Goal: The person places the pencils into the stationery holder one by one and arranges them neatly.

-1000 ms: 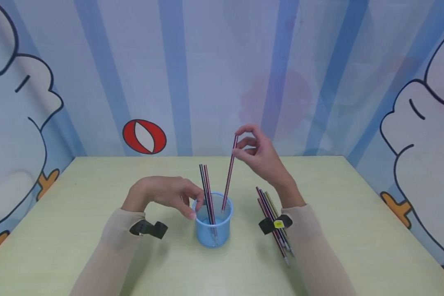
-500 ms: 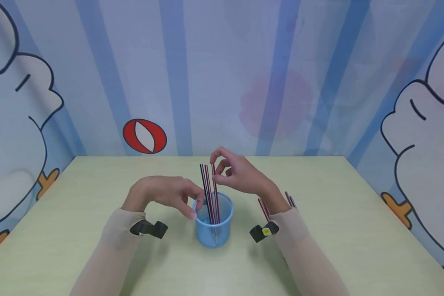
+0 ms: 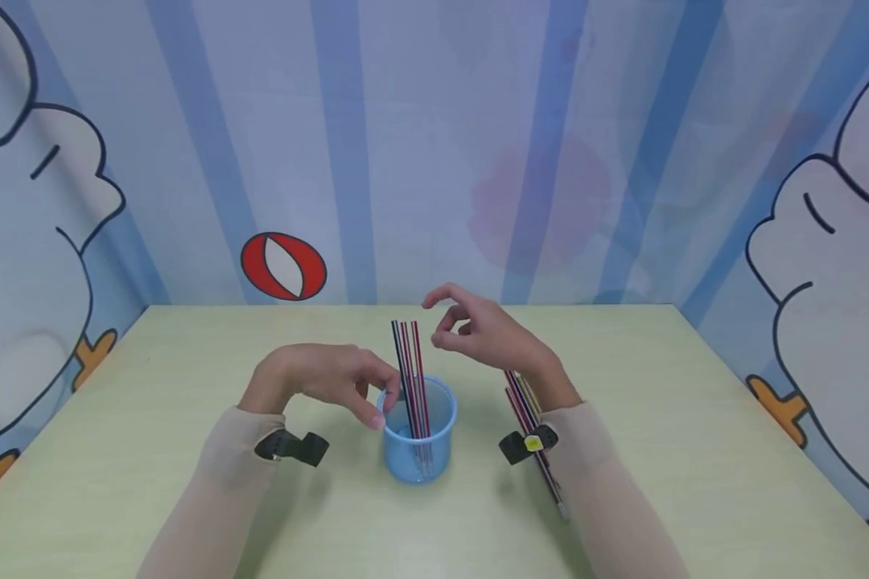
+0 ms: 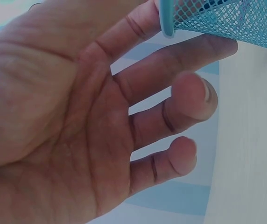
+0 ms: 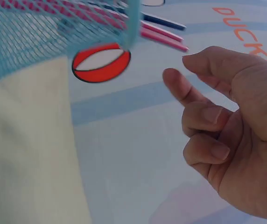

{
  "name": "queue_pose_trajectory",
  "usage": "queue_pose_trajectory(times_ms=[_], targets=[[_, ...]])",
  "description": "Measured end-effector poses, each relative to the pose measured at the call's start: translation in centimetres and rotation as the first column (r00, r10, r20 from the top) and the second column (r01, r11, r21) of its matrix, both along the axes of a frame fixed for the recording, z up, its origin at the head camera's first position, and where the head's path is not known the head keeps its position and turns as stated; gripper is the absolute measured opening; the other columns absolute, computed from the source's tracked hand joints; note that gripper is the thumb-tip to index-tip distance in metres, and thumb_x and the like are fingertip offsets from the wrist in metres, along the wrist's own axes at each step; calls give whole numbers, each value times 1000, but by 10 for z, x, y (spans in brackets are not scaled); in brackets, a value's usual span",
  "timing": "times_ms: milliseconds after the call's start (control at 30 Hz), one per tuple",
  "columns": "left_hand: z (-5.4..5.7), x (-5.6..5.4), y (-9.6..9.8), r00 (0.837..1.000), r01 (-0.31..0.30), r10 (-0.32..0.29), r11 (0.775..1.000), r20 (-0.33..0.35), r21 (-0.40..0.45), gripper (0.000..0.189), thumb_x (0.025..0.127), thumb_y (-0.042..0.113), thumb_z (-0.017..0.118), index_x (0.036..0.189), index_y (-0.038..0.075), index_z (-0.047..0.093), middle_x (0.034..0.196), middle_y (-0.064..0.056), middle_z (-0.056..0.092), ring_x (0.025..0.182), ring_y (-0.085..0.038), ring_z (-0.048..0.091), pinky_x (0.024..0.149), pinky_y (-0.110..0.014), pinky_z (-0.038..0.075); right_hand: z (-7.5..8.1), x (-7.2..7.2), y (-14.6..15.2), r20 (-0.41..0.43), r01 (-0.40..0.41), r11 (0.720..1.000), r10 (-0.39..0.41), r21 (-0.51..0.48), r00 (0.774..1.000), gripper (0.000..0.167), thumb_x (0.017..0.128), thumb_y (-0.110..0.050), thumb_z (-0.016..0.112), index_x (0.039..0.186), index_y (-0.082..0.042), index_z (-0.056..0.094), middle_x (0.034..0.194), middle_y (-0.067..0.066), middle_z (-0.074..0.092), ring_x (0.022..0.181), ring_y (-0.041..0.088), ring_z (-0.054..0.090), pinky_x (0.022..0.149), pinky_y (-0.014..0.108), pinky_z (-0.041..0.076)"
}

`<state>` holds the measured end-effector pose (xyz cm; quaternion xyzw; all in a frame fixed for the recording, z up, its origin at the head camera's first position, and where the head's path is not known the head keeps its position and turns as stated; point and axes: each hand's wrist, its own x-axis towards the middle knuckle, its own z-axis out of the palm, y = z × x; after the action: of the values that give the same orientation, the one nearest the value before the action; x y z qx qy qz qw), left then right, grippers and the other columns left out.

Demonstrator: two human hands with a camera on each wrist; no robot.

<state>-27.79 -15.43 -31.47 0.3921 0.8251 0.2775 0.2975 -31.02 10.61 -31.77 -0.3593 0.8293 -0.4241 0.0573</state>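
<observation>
Right hand (image 3: 488, 331) has backed off the pencil (image 3: 419, 362) in the cup (image 3: 440, 452), fingers parted, empty; left hand (image 3: 333, 374) grips the cup. Insertion looks done; next likely needs a loose pencil (image 3: 523, 414).

Pale yellow-green table (image 3: 101, 450); blue-striped backdrop (image 3: 434, 161) behind, bearing red-and-white oval (image 3: 284, 266), orange lettering (image 5: 240, 32), black-outlined white shapes (image 3: 22, 273).

Head view: even, diffuse light; soft shadows beside both sleeves (image 3: 203, 498), towards the near edge of the desk (image 3: 391, 539); left wrist view: left hand (image 4: 96, 116) shaded; right wrist view: cup (image 5: 132, 23) blurred at rim.
</observation>
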Motion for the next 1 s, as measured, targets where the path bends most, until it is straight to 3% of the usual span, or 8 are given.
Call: queue_pose_trajectory(times_ms=[167, 267, 500, 733, 867, 1000], targets=[[-1, 0, 0, 1000, -5, 5, 1000, 1, -6, 19, 89, 22, 77, 99, 10, 66, 95, 4, 63, 75, -15, 57, 72, -33, 46, 4, -5, 26, 4, 70, 990, -71, 122, 997, 29, 97, -16, 63, 126, -19, 56, 105, 5, 66, 90, 25, 65, 76, 39, 52], [-1, 0, 0, 1000, -18, 18, 1000, -5, -11, 21, 88, 23, 78, 99, 10, 66, 94, 4, 62, 73, -15, 56, 71, -33, 44, 2, -10, 41, 35, 83, 968, -94, 238, 995, 26, 97, -16, 64, 123, -16, 60, 110, 4, 66, 95, 23, 66, 80, 38, 53], [1, 2, -2, 1000, -29, 29, 1000, -4, -9, 18, 88, 20, 78, 98, 12, 65, 90, 4, 60, 67, -13, 52, 67, -31, 41, -10, -22, 63, 106, 120, 922, -170, 368, 980, 25, 97, -14, 63, 121, -14, 62, 107, 11, 69, 80, 23, 62, 73, 41, 49], [0, 3, -2, 999, -48, 48, 998, 3, -27, 17, 88, 21, 78, 97, 14, 65, 91, 4, 61, 68, -13, 52, 68, -31, 41, -24, -26, 69, 272, 11, 867, -168, 498, 947, 26, 95, -8, 62, 120, -10, 63, 100, 11, 69, 56, 20, 46, 52, 31, 34], [1, 3, -2, 999, -50, 50, 998, 3, -25, 17, 88, 21, 78, 97, 15, 65, 91, 4, 61, 69, -13, 52, 68, -32, 41, -28, -27, 68, 308, -12, 839, -186, 544, 933, 24, 93, -8, 66, 117, -13, 66, 89, 8, 66, 55, 18, 44, 52, 29, 33], [0, 2, -2, 999, -34, 34, 999, 7, -12, 18, 88, 21, 78, 98, 13, 65, 90, 4, 60, 66, -12, 50, 67, -31, 39, -33, -25, 65, 311, -32, 817, -183, 576, 933, 31, 90, -8, 72, 118, -17, 65, 76, 4, 56, 56, 17, 41, 56, 31, 37]])
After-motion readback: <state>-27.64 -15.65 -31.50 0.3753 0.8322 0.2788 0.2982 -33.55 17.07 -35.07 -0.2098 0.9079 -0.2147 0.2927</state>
